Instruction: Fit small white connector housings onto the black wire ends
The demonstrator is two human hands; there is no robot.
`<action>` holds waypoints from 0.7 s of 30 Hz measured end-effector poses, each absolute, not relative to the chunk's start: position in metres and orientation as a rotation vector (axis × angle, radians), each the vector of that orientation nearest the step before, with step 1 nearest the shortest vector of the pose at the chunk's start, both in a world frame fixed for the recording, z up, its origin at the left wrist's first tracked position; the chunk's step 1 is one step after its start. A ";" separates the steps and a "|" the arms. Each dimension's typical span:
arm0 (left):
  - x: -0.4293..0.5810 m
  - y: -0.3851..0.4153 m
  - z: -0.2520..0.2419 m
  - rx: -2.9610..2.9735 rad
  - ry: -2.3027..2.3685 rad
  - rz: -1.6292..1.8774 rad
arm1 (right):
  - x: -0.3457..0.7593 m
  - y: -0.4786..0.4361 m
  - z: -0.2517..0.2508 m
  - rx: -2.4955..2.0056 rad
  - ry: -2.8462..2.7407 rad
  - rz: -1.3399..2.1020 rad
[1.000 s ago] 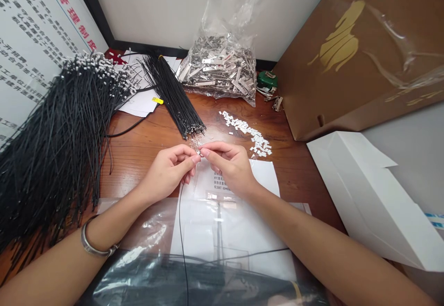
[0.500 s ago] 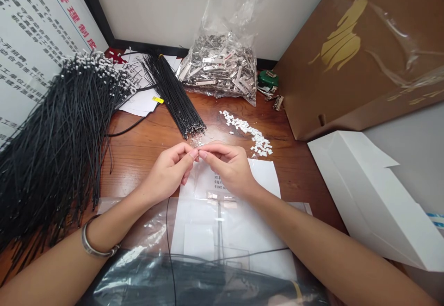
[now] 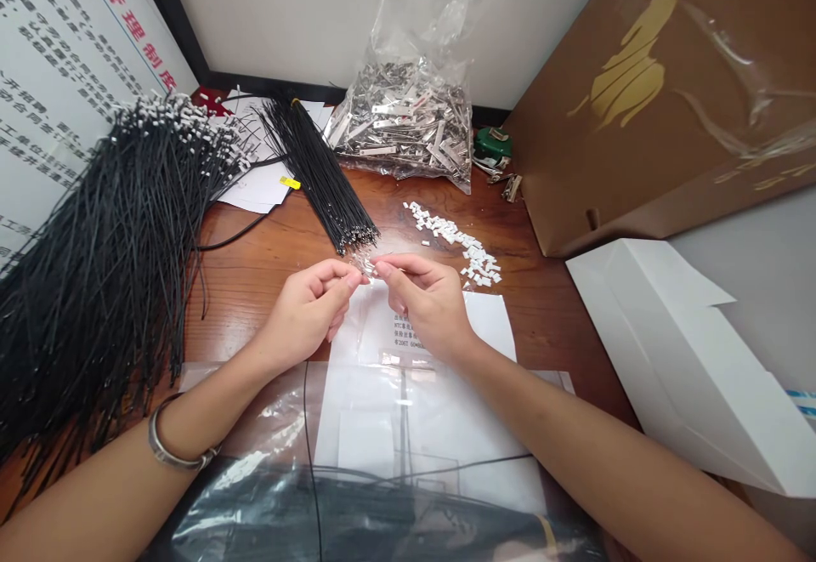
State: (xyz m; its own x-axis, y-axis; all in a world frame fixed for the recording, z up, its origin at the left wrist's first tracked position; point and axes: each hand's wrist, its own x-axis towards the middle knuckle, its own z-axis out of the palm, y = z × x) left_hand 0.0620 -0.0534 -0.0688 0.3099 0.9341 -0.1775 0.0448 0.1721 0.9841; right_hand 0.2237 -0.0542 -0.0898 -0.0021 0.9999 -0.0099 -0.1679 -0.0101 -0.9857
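Observation:
My left hand (image 3: pixel 312 311) is closed in a pinch on a thin black wire (image 3: pixel 309 439), whose tail hangs below the palm and runs down over the plastic bag. Just to its right, my right hand (image 3: pixel 424 303) pinches with thumb and forefinger; whatever is between those tips is too small to make out. A small gap separates the fingertips of both hands. Right behind them lie tiny clear and whitish pieces (image 3: pixel 365 263). A bundle of black wires (image 3: pixel 328 192) ends close behind these pieces. Small white connectors (image 3: pixel 478 260) are scattered to the right.
A large heap of black wires with white ends (image 3: pixel 121 230) fills the left. At the back stands a clear bag of metal clips (image 3: pixel 408 120), beside a green tape measure (image 3: pixel 492 144). A brown box (image 3: pixel 612 103) and white carton (image 3: pixel 676 349) border the right. Plastic-covered paper (image 3: pixel 357 375) lies in front.
The fingertips, together before, have come slightly apart. My right hand has shifted a little to the right, and my left hand slightly to the left with the wire.

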 end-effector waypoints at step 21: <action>0.065 -0.054 -0.067 1.221 0.979 0.854 | 0.223 -0.056 -0.088 -1.086 -1.118 1.265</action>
State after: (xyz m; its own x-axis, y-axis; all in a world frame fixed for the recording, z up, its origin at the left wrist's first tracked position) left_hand 0.0647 -0.0536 -0.0666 0.3572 0.9235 -0.1398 -0.0128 0.1545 0.9879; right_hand 0.2230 -0.0556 -0.0878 -0.0063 0.9998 0.0197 -0.1420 0.0186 -0.9897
